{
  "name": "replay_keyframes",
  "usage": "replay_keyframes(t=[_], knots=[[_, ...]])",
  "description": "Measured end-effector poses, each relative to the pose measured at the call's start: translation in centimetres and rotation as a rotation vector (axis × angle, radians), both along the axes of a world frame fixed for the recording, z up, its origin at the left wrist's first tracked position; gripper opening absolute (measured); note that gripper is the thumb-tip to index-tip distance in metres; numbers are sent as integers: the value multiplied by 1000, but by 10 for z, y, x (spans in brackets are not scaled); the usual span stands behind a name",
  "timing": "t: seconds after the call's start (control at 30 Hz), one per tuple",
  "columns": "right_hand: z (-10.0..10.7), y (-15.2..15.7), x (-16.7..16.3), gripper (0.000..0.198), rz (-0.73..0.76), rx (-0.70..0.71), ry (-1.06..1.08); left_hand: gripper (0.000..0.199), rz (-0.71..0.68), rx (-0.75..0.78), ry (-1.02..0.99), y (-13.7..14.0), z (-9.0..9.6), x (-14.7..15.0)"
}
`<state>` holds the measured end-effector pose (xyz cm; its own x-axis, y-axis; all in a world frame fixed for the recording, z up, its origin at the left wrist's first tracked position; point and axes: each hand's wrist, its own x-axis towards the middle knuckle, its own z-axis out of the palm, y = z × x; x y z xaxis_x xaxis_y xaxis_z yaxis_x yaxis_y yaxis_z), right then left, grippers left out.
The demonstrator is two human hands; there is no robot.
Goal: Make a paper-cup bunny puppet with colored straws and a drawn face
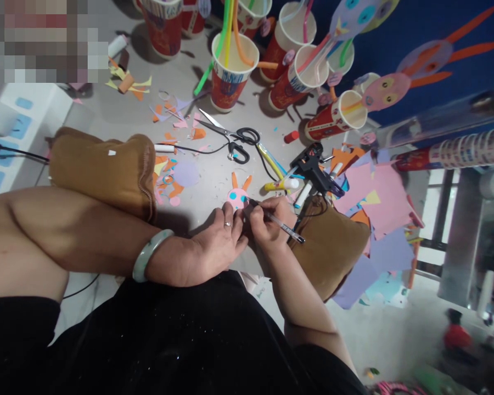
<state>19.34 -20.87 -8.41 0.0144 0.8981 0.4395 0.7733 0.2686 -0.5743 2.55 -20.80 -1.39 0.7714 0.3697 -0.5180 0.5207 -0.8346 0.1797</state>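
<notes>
A small pink paper rabbit face [236,196] with orange ears and blue round eyes lies on the table in front of me. My left hand [214,241], with a ring and a pale bangle at the wrist, has its bent fingers on the lower edge of this face, holding it in place; they hide that part. My right hand [270,219] is closed round a clear-barrelled pen [283,225]. The pen's dark tip is at the face's right eye; I cannot tell whether it touches. Beyond the hands lie black-handled scissors [234,136], spread apart.
Paper cups [229,90] with bent straws stand at the back. A black glue gun [319,170] and a yellow marker [280,185] lie to the right. Brown cushions [102,170] flank my arms. Coloured paper sheets [382,203] and scraps [185,173] are spread about.
</notes>
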Motion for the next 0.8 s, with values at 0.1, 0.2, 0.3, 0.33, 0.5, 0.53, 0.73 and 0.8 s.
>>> replay_keyframes(t=[0.1,0.2,0.3,0.33,0.5,0.53,0.73,0.8], knots=[[0,-1,1,9,12,-16,13,71,-2,3,-1,0,0,0],[0,-1,1,9,4,-40,9,70,-9,4,1,1,2,0],[0,-1,1,9,-32,-51,-1,70,-2,-3,0,1,3,0],[0,0,0,10,-33,-46,-1,69,3,-3,-12,1,2,0],[2,1,-1,10,-3,7,-1,71,38,2,-57,0,-2,-1],[2,1,-1,9,-11,5,-14,71,44,-1,-65,0,-3,-1],[4,1,-1,10,-48,-3,-53,72,43,-4,-79,-1,-5,-1],[4,1,-2,11,-48,6,-46,74,44,-10,-81,-1,-5,-1]])
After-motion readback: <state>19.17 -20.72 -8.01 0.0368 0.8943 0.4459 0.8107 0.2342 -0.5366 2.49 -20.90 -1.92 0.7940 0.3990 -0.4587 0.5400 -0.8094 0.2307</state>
